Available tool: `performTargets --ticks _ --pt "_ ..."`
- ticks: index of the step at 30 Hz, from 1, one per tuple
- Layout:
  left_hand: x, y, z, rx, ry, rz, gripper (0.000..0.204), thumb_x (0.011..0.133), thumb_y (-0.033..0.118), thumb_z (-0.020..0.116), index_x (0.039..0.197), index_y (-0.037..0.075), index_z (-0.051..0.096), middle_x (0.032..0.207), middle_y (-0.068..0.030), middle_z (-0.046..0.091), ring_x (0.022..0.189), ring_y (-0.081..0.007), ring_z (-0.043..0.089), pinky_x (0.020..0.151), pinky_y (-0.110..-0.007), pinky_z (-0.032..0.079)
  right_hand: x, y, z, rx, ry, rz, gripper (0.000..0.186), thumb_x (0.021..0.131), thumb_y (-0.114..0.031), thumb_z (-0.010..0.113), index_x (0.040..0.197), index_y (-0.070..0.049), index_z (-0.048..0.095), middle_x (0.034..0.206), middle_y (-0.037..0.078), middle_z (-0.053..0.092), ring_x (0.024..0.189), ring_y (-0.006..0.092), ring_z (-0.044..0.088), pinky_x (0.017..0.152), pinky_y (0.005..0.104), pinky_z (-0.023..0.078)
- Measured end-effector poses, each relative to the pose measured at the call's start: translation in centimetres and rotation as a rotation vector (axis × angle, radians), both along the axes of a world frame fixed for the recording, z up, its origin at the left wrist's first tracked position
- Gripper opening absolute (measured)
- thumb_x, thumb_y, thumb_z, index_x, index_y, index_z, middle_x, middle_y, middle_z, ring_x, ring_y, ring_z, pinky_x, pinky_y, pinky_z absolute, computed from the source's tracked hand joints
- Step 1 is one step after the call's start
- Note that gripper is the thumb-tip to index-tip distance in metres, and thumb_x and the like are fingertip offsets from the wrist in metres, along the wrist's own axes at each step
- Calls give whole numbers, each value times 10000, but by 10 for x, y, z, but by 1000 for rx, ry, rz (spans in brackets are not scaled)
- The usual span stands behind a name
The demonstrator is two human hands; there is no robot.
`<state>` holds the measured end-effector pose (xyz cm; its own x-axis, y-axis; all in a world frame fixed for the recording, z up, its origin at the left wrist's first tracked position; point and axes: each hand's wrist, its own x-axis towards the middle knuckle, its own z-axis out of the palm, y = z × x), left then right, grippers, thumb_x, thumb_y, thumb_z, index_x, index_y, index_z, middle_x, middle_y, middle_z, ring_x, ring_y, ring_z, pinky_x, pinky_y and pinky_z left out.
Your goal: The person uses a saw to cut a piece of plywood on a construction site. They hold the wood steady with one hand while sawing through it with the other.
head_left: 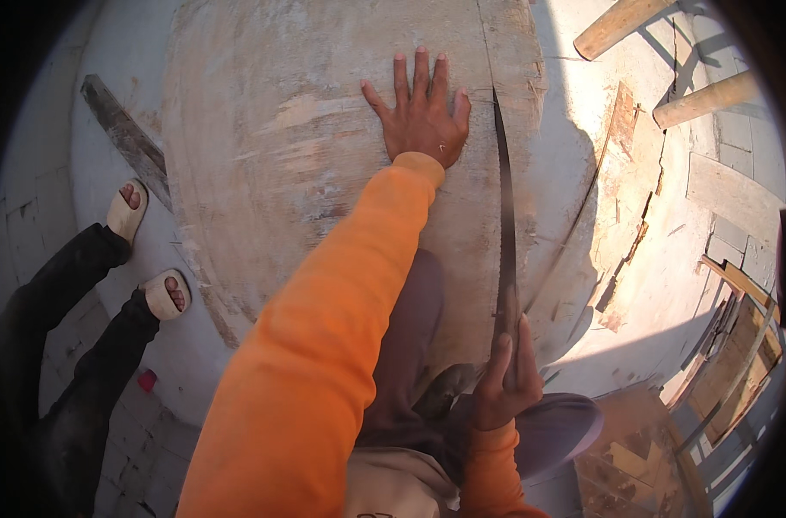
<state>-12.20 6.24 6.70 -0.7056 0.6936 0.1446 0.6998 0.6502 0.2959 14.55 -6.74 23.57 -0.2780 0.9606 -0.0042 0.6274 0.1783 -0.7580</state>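
Note:
My left hand [422, 123] lies flat on a worn plywood sheet [263, 181], fingers spread and thumb beside a long straight cut. In my right hand [507, 380], close to my bent knee, is a hand saw [506, 216]. Its dark blade stretches away from me along the cut and looks narrow from above. The fingers wrap its handle, which is mostly hidden; the index finger points forward along it. Past the blade's far tip, a thin line continues to the sheet's far part. The teeth cannot be made out.
On the left stands another person in dark trousers and pale sandals [167, 295], near a dark wood strip [127, 134]. Round wooden poles [618, 28] are at the upper right. Broken wood scraps [622, 263] and a wooden frame [738, 371] lie to the right.

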Motion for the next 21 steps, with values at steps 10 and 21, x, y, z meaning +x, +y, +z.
performTargets --ticks 10,21 --pt "-4 -6 -1 -4 -34 14 629 1071 510 360 1630 222 377 1737 -23 253 1621 -272 121 1244 -703 -34 16 -15 8 -65 -102 11 385 966 10 660 1339 104 643 1138 269 758 931 198 775 812 289 587" --pt "-4 -5 -4 11 -20 2 622 1069 496 391 1622 213 389 1732 -28 265 1617 -276 138 1233 -719 -19 -75 92 -51 36 41 37 339 972 -46 689 1292 68 685 994 258 771 829 184 774 732 286 574"
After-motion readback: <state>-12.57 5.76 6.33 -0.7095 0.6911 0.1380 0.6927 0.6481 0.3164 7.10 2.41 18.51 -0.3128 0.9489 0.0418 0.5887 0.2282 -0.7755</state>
